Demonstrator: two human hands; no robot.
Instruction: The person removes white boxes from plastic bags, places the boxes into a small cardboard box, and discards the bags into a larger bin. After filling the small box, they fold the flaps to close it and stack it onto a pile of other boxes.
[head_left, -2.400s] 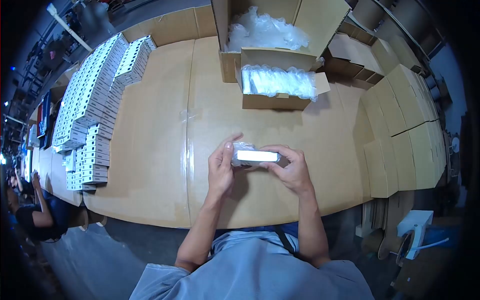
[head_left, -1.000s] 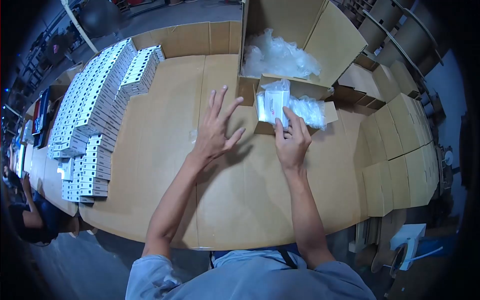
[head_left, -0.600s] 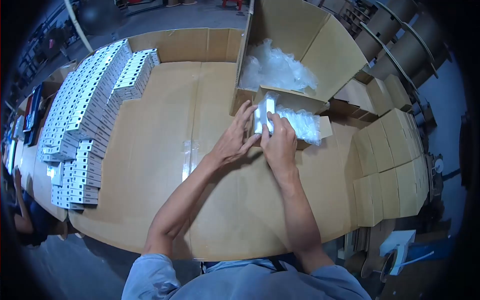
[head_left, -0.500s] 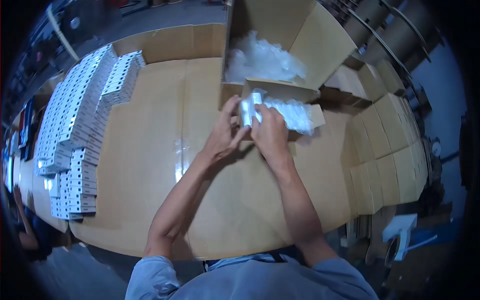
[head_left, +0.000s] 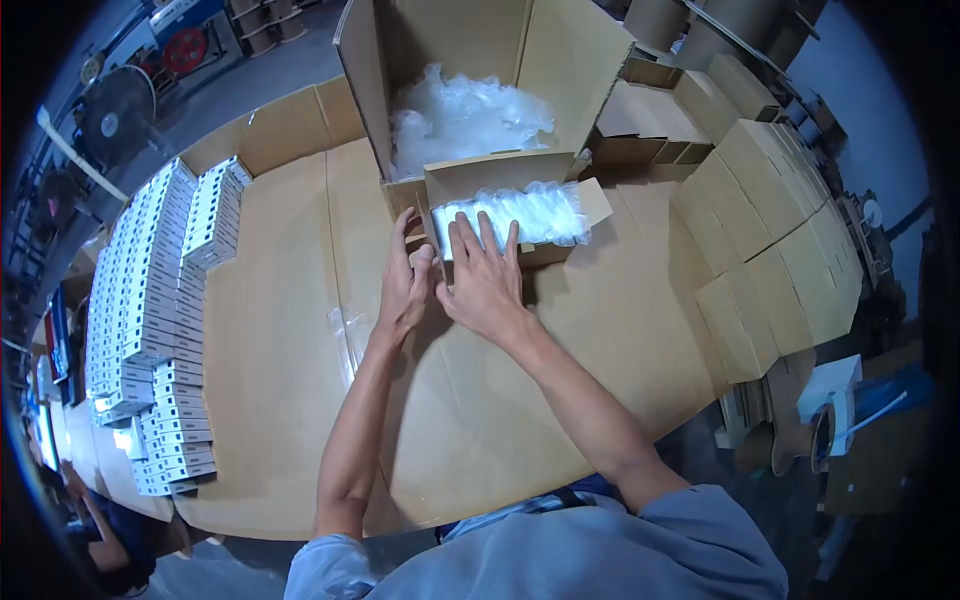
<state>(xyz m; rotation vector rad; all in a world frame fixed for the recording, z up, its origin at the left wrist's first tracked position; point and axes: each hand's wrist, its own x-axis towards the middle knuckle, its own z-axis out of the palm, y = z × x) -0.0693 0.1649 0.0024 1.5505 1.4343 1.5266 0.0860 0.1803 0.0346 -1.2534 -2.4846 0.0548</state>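
Note:
A small open carton (head_left: 548, 258) holds a row of bubble-wrapped packs (head_left: 545, 213), the wrap rising above its front wall. My right hand (head_left: 487, 280) lies over the left part of the row, its fingers spread and pressing on the wrap. At the carton's left end is my left hand (head_left: 405, 285), fingers and thumb apart and curved beside the end wall, with nothing in its grasp. The carton's back flap (head_left: 500, 168) stands up behind the packs.
Directly behind stands a big open carton (head_left: 450, 40) with loose bubble wrap (head_left: 470, 120) inside. Stacks of small white boxes (head_left: 150, 270) line the table's left side. Folded brown cartons (head_left: 770, 250) stand at the right. Another person's arm (head_left: 95, 520) shows at lower left.
The pack my hands held at the carton's left end now sits down in the row. My right hand has flattened over it; my left hand has moved off to the side. The camera view has shifted.

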